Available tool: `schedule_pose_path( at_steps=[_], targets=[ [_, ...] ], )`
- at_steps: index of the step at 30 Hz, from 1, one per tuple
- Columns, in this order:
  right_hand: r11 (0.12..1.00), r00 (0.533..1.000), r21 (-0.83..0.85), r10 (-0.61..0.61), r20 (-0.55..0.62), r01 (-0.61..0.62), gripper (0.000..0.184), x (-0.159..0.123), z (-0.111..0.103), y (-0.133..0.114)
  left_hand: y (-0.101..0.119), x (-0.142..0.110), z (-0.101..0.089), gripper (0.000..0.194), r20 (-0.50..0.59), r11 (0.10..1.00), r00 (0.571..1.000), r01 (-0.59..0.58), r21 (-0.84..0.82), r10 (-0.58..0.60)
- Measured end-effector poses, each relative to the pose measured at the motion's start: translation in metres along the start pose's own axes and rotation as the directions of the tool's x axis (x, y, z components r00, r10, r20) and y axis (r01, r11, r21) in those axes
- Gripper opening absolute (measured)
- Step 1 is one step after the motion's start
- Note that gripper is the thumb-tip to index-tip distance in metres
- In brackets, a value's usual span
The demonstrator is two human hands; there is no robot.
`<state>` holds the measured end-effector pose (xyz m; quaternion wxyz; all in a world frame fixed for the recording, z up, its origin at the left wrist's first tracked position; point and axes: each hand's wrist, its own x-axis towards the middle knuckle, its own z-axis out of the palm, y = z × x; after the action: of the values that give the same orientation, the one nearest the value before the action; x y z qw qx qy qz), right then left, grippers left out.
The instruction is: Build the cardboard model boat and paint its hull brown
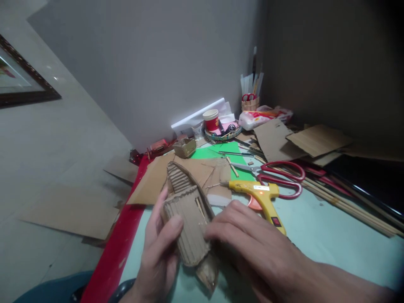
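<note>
1. Red edging (pixel 121 235) marks the left edge of the bench; beside it lies a flat cardboard sheet (pixel 148 181).

2. The left hand (pixel 158 248) is closed around the left side of the cardboard model (pixel 191 229), its thumb lying on the ribbed top panel.

3. The model is held over the bench's near edge, tilted, 1 pointed end towards the far edge and 1 towards the near edge. It should be light and fairly stiff along the ribs, but apt to dent or crush if squeezed. The layered side walls look the best place for a hold; the thin tips and the slit in the panel look weakest. Dry card should not be slippery.

4. The right hand (pixel 252 240) has its fingers drawn in, narrow, against the panel's right side; whether they pinch anything, I cannot tell.

5. Just beyond the right hand rests a yellow glue gun (pixel 268 198), its nozzle pointing left; any hot glue could leave a joint soft.

6. Red-handled scissors (pixel 282 168) lie beside the gun, and long wooden sticks (pixel 353 210) slant towards the right edge.
</note>
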<state>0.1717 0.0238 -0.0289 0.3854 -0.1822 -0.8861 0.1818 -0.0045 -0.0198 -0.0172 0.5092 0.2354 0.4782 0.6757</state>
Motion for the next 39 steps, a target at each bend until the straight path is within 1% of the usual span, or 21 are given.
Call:
schedule_pose_path(
  at_steps=[2, 3, 4, 7, 10, 13, 17, 20, 23, 25, 28, 31, 34, 37, 39],
  targets=[
    [1.000, 0.998, 0.004, 0.006, 0.068, -0.006, 0.031, 0.001, -0.007, -0.004, 0.000, 0.002, -0.001, 0.071, -0.011, 1.000, 1.000, -0.016, 0.007, 0.016],
    [1.000, 0.997, 0.017, 0.001, 0.078, -0.002, 0.031, 0.001, -0.010, -0.005, 0.000, 0.004, -0.002, 0.070, -0.013, 1.000, 1.000, -0.025, 0.010, 0.025],
    [0.999, 0.998, 0.035, -0.005, 0.061, 0.003, 0.031, 0.001, -0.012, -0.005, 0.001, 0.006, -0.003, 0.070, -0.014, 0.999, 0.999, -0.036, 0.010, 0.037],
    [0.997, 0.999, 0.070, 0.043, 0.008, -0.043, 0.028, 0.001, -0.013, -0.006, 0.001, 0.010, -0.004, 0.071, -0.012, 0.999, 0.999, -0.050, -0.014, 0.050],
    [0.997, 0.997, 0.075, 0.035, -0.064, -0.030, 0.025, 0.001, -0.009, -0.004, 0.001, 0.011, -0.003, 0.067, -0.027, 0.999, 0.999, -0.039, -0.016, 0.038],
    [0.996, 0.997, 0.077, 0.053, -0.064, -0.048, 0.024, -0.001, -0.004, -0.001, -0.001, 0.011, 0.000, 0.063, -0.015, 1.000, 1.000, 0.002, 0.002, -0.002],
    [0.991, 0.995, 0.131, 0.039, -0.091, -0.027, 0.017, -0.005, 0.001, 0.004, -0.004, 0.010, 0.002, 0.076, 0.020, 0.999, 0.999, 0.041, -0.008, -0.041],
    [0.992, 0.994, 0.128, 0.038, -0.098, -0.025, 0.014, -0.005, 0.004, 0.007, -0.007, 0.010, 0.002, 0.083, 0.005, 0.998, 0.998, 0.060, 0.015, -0.060],
    [0.990, 0.996, 0.143, -0.002, -0.088, 0.015, 0.017, -0.004, 0.004, 0.007, -0.009, 0.008, 0.000, 0.085, -0.036, 0.997, 0.997, 0.070, 0.034, -0.069],
    [0.986, 0.997, 0.162, -0.016, -0.072, 0.027, 0.019, -0.004, 0.002, 0.008, -0.010, 0.007, 0.000, 0.083, -0.024, 0.997, 0.998, 0.065, 0.036, -0.064],
    [0.980, 0.997, 0.196, 0.006, -0.076, 0.009, 0.019, -0.005, -0.002, 0.008, -0.010, 0.007, -0.003, 0.078, 0.031, 0.997, 0.997, 0.065, 0.031, -0.066],
    [0.975, 0.992, 0.222, 0.043, -0.117, -0.016, 0.017, -0.005, -0.006, 0.007, -0.012, 0.007, -0.007, 0.076, 0.023, 0.994, 0.994, 0.107, 0.012, -0.107],
    [0.982, 0.994, 0.189, 0.024, -0.108, -0.003, 0.022, -0.003, -0.008, 0.005, -0.013, 0.007, -0.009, 0.079, 0.013, 0.993, 0.993, 0.121, -0.002, -0.121],
    [0.989, 0.998, 0.149, 0.018, -0.067, -0.008, 0.028, -0.003, -0.009, 0.002, -0.014, 0.008, -0.008, 0.078, 0.013, 0.996, 0.996, 0.086, 0.002, -0.086],
    [0.990, 0.998, 0.144, 0.017, -0.063, -0.007, 0.031, -0.003, -0.009, 0.002, -0.014, 0.008, -0.006, 0.075, 0.013, 0.998, 0.998, 0.067, 0.012, -0.067]
  ],
)
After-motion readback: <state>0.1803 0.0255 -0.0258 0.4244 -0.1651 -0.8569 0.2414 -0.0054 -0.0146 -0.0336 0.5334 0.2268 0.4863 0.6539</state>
